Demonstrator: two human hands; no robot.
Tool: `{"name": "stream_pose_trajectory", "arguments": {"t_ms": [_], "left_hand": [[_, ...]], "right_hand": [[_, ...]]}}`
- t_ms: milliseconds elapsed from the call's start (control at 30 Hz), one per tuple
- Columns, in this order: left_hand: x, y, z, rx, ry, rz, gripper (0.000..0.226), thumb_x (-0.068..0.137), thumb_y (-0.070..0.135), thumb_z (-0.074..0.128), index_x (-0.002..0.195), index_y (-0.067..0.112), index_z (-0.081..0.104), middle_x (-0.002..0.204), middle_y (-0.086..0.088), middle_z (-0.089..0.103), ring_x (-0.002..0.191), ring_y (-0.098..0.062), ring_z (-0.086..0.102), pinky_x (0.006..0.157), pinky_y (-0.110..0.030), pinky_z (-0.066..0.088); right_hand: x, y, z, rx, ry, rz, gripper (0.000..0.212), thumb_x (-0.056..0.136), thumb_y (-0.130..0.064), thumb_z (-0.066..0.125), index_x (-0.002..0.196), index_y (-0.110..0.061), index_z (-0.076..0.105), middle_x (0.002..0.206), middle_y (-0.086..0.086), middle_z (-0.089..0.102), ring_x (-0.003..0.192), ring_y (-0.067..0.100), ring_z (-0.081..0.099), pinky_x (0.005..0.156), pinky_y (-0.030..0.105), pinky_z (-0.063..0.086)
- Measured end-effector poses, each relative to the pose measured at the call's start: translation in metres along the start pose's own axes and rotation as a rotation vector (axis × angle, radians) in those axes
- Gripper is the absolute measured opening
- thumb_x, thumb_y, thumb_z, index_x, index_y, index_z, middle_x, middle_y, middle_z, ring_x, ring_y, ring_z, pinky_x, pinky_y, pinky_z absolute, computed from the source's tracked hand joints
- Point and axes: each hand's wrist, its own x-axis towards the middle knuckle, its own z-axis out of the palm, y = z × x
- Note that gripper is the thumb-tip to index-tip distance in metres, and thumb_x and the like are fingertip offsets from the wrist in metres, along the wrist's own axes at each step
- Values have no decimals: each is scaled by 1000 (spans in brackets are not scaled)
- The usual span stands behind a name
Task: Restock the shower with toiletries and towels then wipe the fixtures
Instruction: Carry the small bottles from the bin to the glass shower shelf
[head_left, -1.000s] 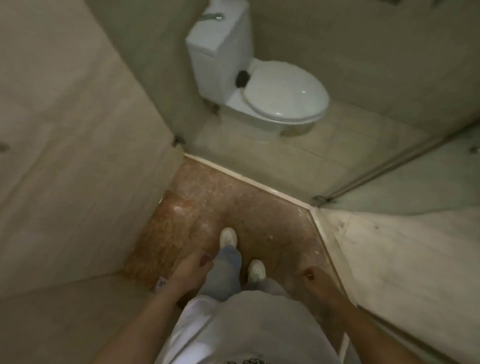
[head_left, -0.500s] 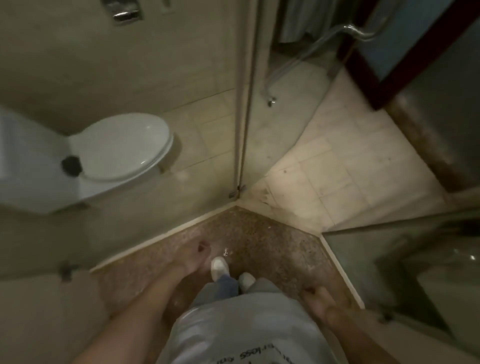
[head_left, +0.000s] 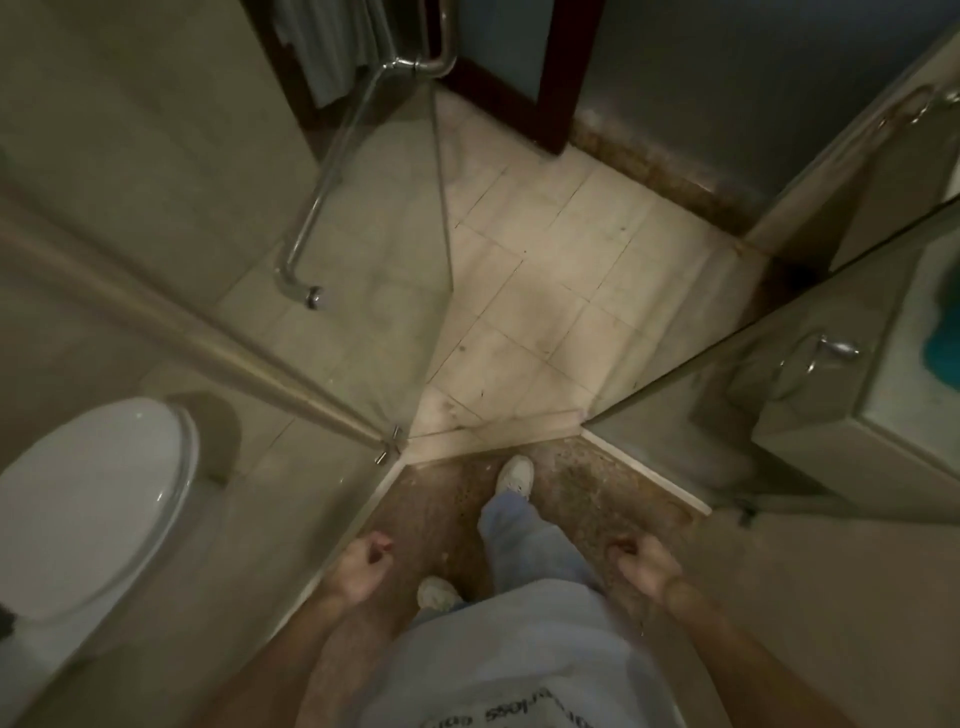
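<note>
While the person stands on the brown speckled shower floor (head_left: 597, 483), both arms just hang down. The left hand (head_left: 363, 566), around 7 o'clock, has its fingers loosely curled toward the palm and grips nothing. Same deal for the right hand (head_left: 644, 564) at 5 o'clock: fingers loosely curled, nothing in them. One white sneaker (head_left: 514, 475) is planted near the threshold. The glass door (head_left: 415, 260) stands open toward 12 o'clock, with its chrome handle (head_left: 306, 223) on the 11 o'clock side. A grey cloth (head_left: 322, 47) hangs up at 12; it looks like a towel, but I can't be sure. The toilet (head_left: 93, 499) sits at 8 o'clock behind glass. Something teal (head_left: 940, 332) lies at 3 o'clock, too blurry to name. The shirt (head_left: 519, 649) print is upside down and cut off; maybe "less", the rest unreadable.
</note>
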Motion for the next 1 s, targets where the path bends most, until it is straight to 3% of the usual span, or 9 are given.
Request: {"name": "stream_pose_trajectory", "arguments": {"t_ms": [167,267,333,400,467,533,633,800,1000], "left_hand": [[33,49,-19,-48,4,-27,19,94,18,66,87,35,60,83,12,63,91,-20,65,76,-25,45],[52,94,-36,-85,1,1,18,93,18,66,86,34,62,82,10,66,83,-16,64,80,-29,50],[72,119,-49,-137,-10,17,9,88,29,68,87,36,63,87,6,70,84,-16,67,85,-32,53],[91,139,-60,-236,-8,16,25,71,49,69,90,32,67,90,0,73,88,-21,69,89,-41,54],[106,163,-74,-269,-15,39,30,72,46,72,94,25,69,90,-4,73,90,-25,70,90,-43,54],[124,186,-92,-248,-20,30,13,85,31,74,93,21,71,85,-4,74,86,-26,70,84,-40,54],[154,214,-117,-268,-45,4,33,70,50,74,91,24,74,85,-1,76,77,-24,70,75,-37,52],[199,297,-149,-173,-86,48,13,91,29,66,99,19,70,96,-3,72,91,-21,68,78,-28,52],[300,434,-205,91,-327,184,37,81,47,66,104,18,69,97,2,69,91,-13,64,82,-26,51]], "right_hand": [[48,-28,-54,-39,-12,-63,17,98,-22,60,82,-27,65,95,9,70,97,28,68,82,36,54],[70,-73,-88,-86,-49,-119,23,102,-23,55,100,-9,73,98,8,70,92,21,66,70,24,48],[88,-111,-109,-18,-20,-187,26,101,-23,55,109,-4,70,100,6,68,87,18,62,77,32,51],[98,-148,-128,90,21,-247,24,99,-24,57,111,-6,68,102,7,69,83,16,63,69,32,53],[107,-177,-145,179,45,-274,24,99,-27,59,118,-14,66,109,6,67,86,12,63,61,21,48],[117,-200,-161,171,42,-293,27,100,-29,58,123,-17,64,113,5,67,96,17,65,67,22,52],[131,-219,-180,129,28,-255,28,99,-29,59,124,-16,65,117,7,69,104,22,66,86,33,56],[169,-235,-209,185,79,-218,25,99,-30,58,121,-20,64,109,-1,65,100,17,63,78,27,52],[224,-229,-255,386,208,-30,18,94,-24,63,110,-17,68,105,7,73,95,23,70,87,42,58]]}}
